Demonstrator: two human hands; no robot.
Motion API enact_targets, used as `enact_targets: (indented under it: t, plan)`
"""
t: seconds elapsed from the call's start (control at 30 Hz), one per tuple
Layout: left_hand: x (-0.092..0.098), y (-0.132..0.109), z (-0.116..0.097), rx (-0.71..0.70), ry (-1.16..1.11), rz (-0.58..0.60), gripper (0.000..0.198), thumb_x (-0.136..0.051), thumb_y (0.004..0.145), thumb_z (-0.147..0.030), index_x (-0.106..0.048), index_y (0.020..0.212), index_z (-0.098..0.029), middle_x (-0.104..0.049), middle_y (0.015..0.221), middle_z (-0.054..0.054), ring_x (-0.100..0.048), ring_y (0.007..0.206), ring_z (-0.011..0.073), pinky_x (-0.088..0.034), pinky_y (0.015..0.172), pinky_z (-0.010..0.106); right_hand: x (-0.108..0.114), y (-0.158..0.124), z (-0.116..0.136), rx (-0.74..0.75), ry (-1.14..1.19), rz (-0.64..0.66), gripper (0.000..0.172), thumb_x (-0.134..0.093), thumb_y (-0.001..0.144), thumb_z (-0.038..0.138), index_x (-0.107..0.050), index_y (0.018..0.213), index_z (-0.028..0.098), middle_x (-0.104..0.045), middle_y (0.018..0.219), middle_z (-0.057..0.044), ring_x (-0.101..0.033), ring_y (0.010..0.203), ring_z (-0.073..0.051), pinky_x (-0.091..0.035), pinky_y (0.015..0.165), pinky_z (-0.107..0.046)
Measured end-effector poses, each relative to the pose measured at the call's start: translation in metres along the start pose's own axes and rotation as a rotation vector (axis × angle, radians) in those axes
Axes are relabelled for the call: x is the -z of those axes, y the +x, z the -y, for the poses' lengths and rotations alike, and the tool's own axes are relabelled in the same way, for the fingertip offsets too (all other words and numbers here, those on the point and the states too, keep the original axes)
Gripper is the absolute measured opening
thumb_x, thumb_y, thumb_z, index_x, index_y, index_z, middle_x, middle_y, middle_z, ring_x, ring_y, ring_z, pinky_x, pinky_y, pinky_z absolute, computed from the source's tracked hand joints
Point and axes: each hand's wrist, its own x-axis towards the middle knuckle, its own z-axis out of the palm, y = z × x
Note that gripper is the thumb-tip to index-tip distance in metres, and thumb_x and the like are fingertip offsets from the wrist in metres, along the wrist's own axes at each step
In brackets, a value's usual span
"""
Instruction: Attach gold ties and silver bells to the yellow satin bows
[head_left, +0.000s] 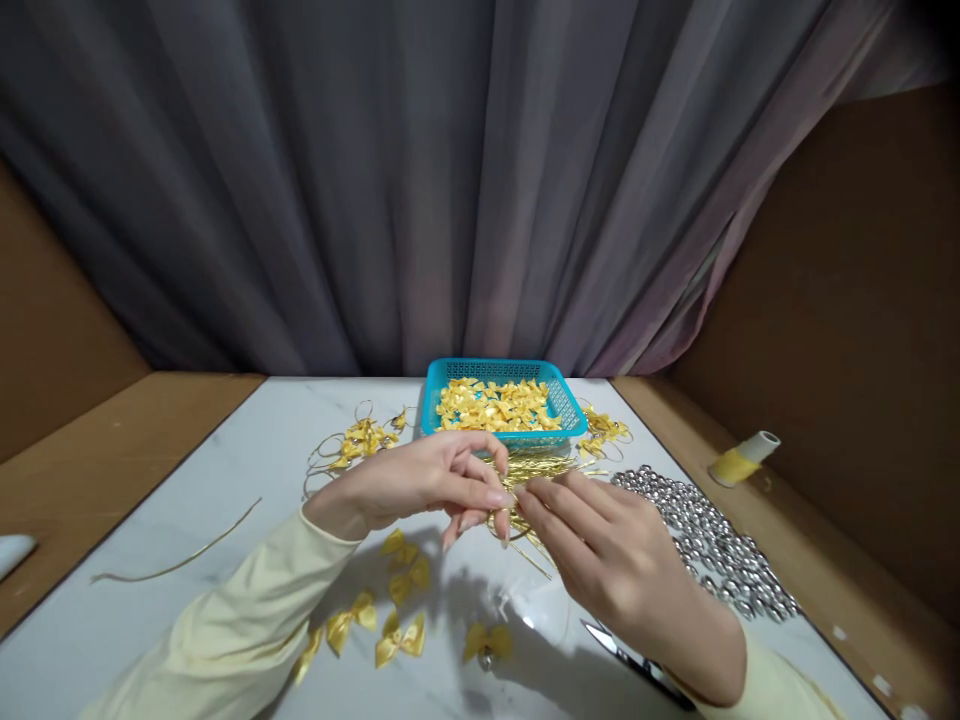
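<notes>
Above the middle of the table, my left hand (442, 482) pinches a thin gold cord (504, 522) between thumb and fingers, its other fingers loosely curled. My right hand (611, 545) meets it from the right, fingertips closed on the same cord; the exact pinch point is partly hidden. Just behind the hands lies a bundle of gold cords (536, 466). Several yellow satin bows (400, 640) are spread below my left hand. One yellow bow with a silver bell (487, 658) lies in front, in the shadow of my hands.
A turquoise basket (433, 400) full of yellow bows stands at the back. Looped bows lie to its left (363, 440) and right (602, 430). Silver bells (712, 540) cover the right side. Scissors (626, 655) rest under my right wrist. One loose cord (187, 556) lies left; a spool (744, 460) right.
</notes>
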Motion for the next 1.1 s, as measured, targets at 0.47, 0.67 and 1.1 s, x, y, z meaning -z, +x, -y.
enact_targets:
  t: [0.47, 0.67, 1.1]
  plan:
    - [-0.001, 0.007, 0.001, 0.084, -0.304, 0.113, 0.014, -0.057, 0.077, -0.008, -0.046, 0.082, -0.014, -0.063, 0.061, 0.0, -0.041, 0.037, 0.0025, -0.041, 0.034, 0.009, 0.0, -0.017, -0.008, 0.114, 0.058, -0.045, 0.031, -0.037, 0.084, 0.004, -0.056, 0.108, -0.003, -0.062, 0.1, -0.02, -0.057, 0.084, -0.025, -0.048, 0.061, -0.034]
    - [-0.003, 0.007, 0.0, 0.107, -0.301, 0.106, 0.014, -0.058, 0.076, -0.008, -0.047, 0.082, -0.014, -0.063, 0.059, 0.0, -0.041, 0.037, 0.0026, -0.04, 0.034, 0.009, -0.002, -0.018, -0.006, 0.048, 0.108, -0.061, 0.028, -0.042, 0.084, 0.005, -0.057, 0.107, 0.001, -0.063, 0.095, -0.016, -0.058, 0.08, -0.02, -0.047, 0.06, -0.031]
    - [-0.006, 0.012, 0.007, 0.094, -0.242, 0.149, 0.013, -0.058, 0.077, -0.013, -0.046, 0.082, -0.015, -0.064, 0.065, 0.0, -0.044, 0.039, 0.0028, -0.037, 0.036, 0.011, 0.007, -0.023, -0.004, 0.11, 0.057, -0.003, 0.031, -0.034, 0.084, 0.001, -0.057, 0.103, -0.003, -0.063, 0.091, -0.02, -0.06, 0.081, -0.023, -0.05, 0.058, -0.033]
